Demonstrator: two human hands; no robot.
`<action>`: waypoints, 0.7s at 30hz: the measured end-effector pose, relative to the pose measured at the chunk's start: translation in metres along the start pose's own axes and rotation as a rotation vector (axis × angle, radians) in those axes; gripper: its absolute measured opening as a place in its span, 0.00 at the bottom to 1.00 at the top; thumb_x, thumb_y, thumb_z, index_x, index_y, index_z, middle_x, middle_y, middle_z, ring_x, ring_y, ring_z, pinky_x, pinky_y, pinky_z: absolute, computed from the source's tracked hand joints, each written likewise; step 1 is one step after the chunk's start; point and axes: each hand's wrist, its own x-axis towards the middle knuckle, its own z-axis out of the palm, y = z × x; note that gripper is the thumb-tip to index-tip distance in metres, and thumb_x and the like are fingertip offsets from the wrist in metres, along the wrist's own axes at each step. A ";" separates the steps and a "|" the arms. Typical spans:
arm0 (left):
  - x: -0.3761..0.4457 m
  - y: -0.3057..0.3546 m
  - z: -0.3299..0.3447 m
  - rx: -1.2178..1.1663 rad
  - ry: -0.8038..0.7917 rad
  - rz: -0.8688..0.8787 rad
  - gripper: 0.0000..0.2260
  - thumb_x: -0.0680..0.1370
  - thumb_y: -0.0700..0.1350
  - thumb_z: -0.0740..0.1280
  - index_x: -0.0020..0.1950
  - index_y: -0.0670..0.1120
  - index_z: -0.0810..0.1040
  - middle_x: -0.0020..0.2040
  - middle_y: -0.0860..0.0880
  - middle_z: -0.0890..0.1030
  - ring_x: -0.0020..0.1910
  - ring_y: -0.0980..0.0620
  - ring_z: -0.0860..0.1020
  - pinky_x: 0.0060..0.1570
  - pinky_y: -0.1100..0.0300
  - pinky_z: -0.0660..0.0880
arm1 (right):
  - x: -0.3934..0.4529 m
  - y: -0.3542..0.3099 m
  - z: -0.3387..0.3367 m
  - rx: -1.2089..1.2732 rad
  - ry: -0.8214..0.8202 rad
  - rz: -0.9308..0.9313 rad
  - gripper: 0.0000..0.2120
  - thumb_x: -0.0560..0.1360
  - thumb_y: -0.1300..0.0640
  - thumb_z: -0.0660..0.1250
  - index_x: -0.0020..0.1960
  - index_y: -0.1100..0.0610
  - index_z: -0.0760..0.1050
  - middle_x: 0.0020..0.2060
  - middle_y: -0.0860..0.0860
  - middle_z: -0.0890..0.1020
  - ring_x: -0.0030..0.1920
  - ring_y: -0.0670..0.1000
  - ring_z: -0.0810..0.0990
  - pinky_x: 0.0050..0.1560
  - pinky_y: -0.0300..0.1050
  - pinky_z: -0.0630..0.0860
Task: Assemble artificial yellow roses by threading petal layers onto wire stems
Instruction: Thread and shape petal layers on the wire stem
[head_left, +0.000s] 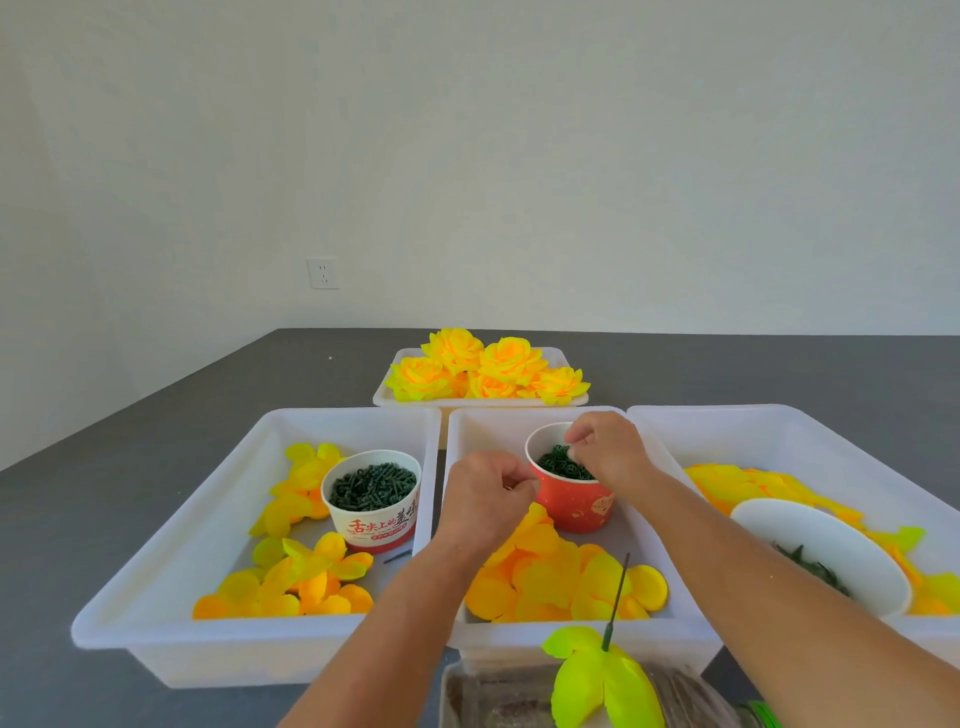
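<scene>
- Reaching into the red paper cup (574, 501), the right hand (605, 449) has its fingertips curled down among the small dark green plastic rings (558, 464) that fill it; they seem to pinch one ring, though the grasp itself is hard to make out.
- The left hand (485, 499) hovers just left of the red cup with thumb and forefinger pressed together; whether anything is between them cannot be told.
- The cup stands at the far end of the middle white plastic tray (582, 636), with a heap of loose yellow-orange fabric petal layers (563, 582) in the near end.
- At the bottom edge, in front of that tray, a thin green wire stem (618, 603) stands upright with one yellow-green petal layer (602, 680) threaded on, its lobes drooping.
- The left white plastic tray (171, 561) holds more yellow petal pieces (291, 582) and a white printed paper cup (371, 501) filled with dark green rod-like parts.
- The right white plastic tray (789, 431) holds yellow petals and a white bowl (826, 545) with dark green pieces inside.
- Farther back on the grey table (156, 452), a smaller white tray (415, 400) carries finished yellow fabric roses (488, 371).
</scene>
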 end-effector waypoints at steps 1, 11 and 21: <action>0.000 0.000 0.000 -0.002 0.002 0.001 0.05 0.73 0.37 0.67 0.41 0.42 0.83 0.28 0.58 0.76 0.29 0.63 0.74 0.30 0.76 0.68 | -0.002 -0.005 -0.004 0.143 -0.003 0.020 0.06 0.71 0.68 0.69 0.45 0.58 0.80 0.42 0.53 0.81 0.45 0.51 0.77 0.47 0.42 0.73; -0.008 0.028 -0.018 -0.392 0.126 -0.021 0.06 0.74 0.35 0.69 0.45 0.46 0.82 0.39 0.50 0.82 0.37 0.53 0.78 0.42 0.62 0.76 | -0.067 -0.043 -0.069 1.327 -0.297 0.178 0.06 0.70 0.70 0.65 0.44 0.62 0.75 0.33 0.54 0.83 0.34 0.50 0.83 0.33 0.38 0.79; -0.044 0.093 -0.043 -0.713 0.028 0.045 0.03 0.73 0.39 0.69 0.44 0.43 0.82 0.35 0.49 0.82 0.34 0.56 0.78 0.36 0.66 0.76 | -0.128 -0.085 -0.109 1.270 -0.439 -0.018 0.07 0.65 0.65 0.67 0.43 0.62 0.77 0.32 0.54 0.82 0.32 0.48 0.82 0.32 0.37 0.77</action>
